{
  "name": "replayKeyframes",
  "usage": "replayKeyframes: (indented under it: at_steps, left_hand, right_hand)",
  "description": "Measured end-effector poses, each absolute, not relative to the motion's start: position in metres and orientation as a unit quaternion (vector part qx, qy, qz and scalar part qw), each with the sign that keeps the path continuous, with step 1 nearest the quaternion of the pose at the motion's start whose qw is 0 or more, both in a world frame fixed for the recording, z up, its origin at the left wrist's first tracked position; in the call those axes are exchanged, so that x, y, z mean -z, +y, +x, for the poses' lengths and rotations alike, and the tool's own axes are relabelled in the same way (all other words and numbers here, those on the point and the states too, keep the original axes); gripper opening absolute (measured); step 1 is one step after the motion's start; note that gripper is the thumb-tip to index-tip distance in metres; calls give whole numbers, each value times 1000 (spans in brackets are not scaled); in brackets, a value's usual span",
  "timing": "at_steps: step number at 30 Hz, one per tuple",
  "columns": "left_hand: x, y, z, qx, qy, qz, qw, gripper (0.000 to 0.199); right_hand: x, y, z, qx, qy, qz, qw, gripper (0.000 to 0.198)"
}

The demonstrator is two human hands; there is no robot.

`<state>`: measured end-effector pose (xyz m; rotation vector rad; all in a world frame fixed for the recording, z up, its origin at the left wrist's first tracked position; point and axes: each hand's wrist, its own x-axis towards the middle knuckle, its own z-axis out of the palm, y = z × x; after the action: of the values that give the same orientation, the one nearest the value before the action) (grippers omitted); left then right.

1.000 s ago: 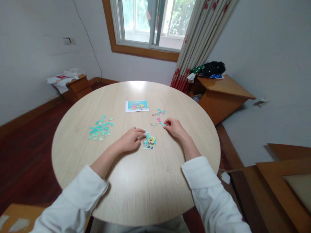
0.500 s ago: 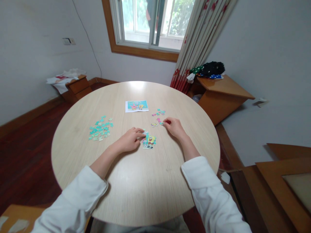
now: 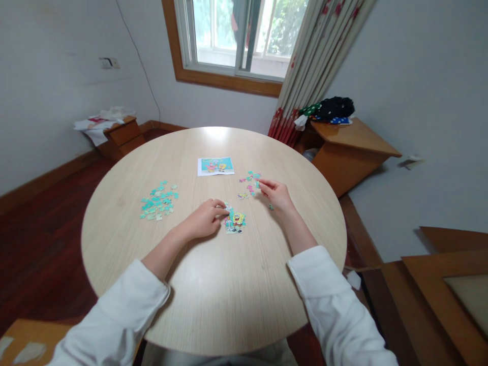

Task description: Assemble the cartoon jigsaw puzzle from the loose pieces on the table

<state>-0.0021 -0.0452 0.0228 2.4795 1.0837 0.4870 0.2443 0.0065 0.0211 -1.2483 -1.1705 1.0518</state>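
In the head view, the person's right grip (image 3: 278, 197) pinches a small teal puzzle piece (image 3: 257, 185) near scattered pink, yellow and teal pieces (image 3: 250, 188). The left grip (image 3: 206, 219) is released, its fingers loosely bent against the left edge of the partly joined puzzle (image 3: 238, 219) on the round surface (image 3: 221, 284). Teal loose pieces (image 3: 155, 203) lie farther left; a printed sheet (image 3: 216, 166) lies beyond.

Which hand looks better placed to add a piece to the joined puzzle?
Probably the right hand: it seems to pinch a small piece, while the left hand rests at the joined puzzle.
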Motion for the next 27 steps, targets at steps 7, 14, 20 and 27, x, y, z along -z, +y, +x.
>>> replayKeyframes:
  at_steps: [7, 14, 20, 27]
  left_hand:
    - [-23, -45, -2, -171, 388, 883, 201, 40]
    - [-25, -45, -1, -163, 390, 885, 194, 41]
    - [-26, -46, -1, -163, 389, 887, 188, 41]
    - [-23, -45, -2, -165, 386, 889, 184, 41]
  right_hand:
    - [-22, 6, 243, -427, -487, -534, 543, 41]
    - [-23, 5, 241, -429, -482, -531, 549, 42]
    - [-23, 4, 237, -448, -454, -516, 573, 40]
    - [-23, 4, 235, -465, -439, -522, 565, 39]
